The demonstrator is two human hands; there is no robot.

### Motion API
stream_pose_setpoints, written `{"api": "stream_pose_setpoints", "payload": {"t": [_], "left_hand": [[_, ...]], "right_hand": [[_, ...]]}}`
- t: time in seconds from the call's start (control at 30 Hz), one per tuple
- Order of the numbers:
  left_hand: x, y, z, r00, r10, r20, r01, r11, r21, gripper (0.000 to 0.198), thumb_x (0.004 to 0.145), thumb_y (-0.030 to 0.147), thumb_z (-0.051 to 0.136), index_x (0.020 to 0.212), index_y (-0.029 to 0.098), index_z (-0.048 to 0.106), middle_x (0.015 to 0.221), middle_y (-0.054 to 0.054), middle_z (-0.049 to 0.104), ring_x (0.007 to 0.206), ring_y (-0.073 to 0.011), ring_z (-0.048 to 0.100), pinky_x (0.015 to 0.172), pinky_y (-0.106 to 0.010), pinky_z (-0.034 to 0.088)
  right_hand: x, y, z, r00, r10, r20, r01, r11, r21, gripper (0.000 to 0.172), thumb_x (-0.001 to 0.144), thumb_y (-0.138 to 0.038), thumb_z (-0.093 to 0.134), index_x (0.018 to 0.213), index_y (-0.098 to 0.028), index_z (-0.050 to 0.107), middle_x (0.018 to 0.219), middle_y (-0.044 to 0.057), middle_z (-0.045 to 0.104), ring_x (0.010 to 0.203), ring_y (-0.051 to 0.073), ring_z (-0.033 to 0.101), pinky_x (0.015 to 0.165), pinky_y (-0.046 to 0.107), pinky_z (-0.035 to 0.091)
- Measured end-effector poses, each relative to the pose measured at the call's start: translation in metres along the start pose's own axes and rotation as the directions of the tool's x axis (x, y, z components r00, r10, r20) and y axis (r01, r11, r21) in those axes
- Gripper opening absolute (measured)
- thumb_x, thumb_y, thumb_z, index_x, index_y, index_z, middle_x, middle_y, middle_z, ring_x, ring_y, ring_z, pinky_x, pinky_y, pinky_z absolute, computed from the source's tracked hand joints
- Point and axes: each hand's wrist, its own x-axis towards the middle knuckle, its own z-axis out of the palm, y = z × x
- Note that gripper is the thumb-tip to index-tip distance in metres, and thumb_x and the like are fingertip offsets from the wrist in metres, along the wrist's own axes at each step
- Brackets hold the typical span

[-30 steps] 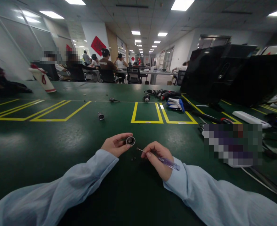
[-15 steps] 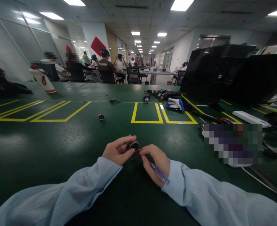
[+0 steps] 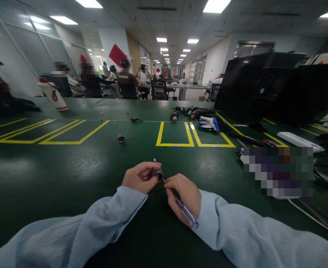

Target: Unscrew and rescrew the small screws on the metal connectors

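Between the thumb and fingers of my left hand [image 3: 140, 178] is a small round metal housing [image 3: 158, 174], with a thin stem sticking up behind the fingers. My right hand [image 3: 184, 195] is closed on a screwdriver [image 3: 187, 213] with a clear purple handle. Its thin shaft runs from the fingertips to the lower right of the housing; whether the tip touches it I cannot tell. Two tiny dark parts [image 3: 158, 188] lie on the green table just below the housing. Farther off, another round metal housing [image 3: 120, 138] rests on its side.
A dark part with a thin tail [image 3: 136, 119] lies farther back. Black cables and tools [image 3: 191, 111] are piled beside a white-and-blue glove [image 3: 209, 123]. At right are a black monitor [image 3: 244, 85] and a white power strip [image 3: 300, 142]. A white cup [image 3: 53, 95] stands back left.
The housing in my left hand has tipped so that its opening faces more downward. The screwdriver's handle end has swung slightly down and left.
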Motion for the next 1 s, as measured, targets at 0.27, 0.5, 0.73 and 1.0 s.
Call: {"api": "stream_pose_setpoints", "payload": {"t": [0.27,0.5,0.73,1.0], "left_hand": [[0.0,-0.003,0.001,1.0,0.002,-0.005,-0.002,1.0,0.022,0.015,0.053,0.011,0.058,0.067,0.012,0.061,0.086,-0.007,0.067,0.074,-0.0171,0.065,0.063,-0.022,0.054],[0.013,-0.008,-0.008,0.992,-0.123,-0.022,0.121,0.99,-0.073,0.023,0.05,0.015,0.065,0.072,0.011,0.061,0.081,-0.007,0.068,0.068,-0.0194,0.065,0.065,-0.032,0.056],[0.018,-0.004,-0.016,0.978,-0.206,0.035,0.209,0.972,-0.112,0.032,0.05,0.012,0.063,0.082,0.01,0.061,0.075,-0.004,0.067,0.075,-0.0208,0.064,0.069,-0.035,0.055],[0.016,-0.004,-0.014,0.975,-0.212,0.072,0.22,0.966,-0.135,0.032,0.05,0.012,0.063,0.081,0.01,0.061,0.074,-0.004,0.067,0.071,-0.0199,0.064,0.071,-0.038,0.054]], "right_hand": [[0.003,-0.005,0.0,1.0,0.012,0.023,-0.011,0.999,-0.033,0.014,0.072,-0.006,0.041,0.077,-0.017,0.049,0.074,0.008,0.06,0.069,0.017,0.055,0.063,0.03,0.045],[0.008,0.003,-0.006,0.883,0.442,0.155,-0.469,0.822,0.323,0.013,0.068,-0.007,0.043,0.064,-0.018,0.049,0.059,-0.001,0.058,0.056,0.012,0.055,0.054,0.023,0.043],[0.011,0.018,0.003,0.753,0.556,0.351,-0.657,0.612,0.44,0.012,0.063,-0.007,0.043,0.059,-0.018,0.046,0.049,-0.003,0.055,0.05,0.011,0.053,0.048,0.021,0.04],[0.011,0.016,0.002,0.773,0.535,0.342,-0.629,0.717,0.3,0.012,0.063,-0.007,0.044,0.059,-0.018,0.048,0.053,-0.002,0.058,0.054,0.011,0.055,0.051,0.02,0.041]]}}
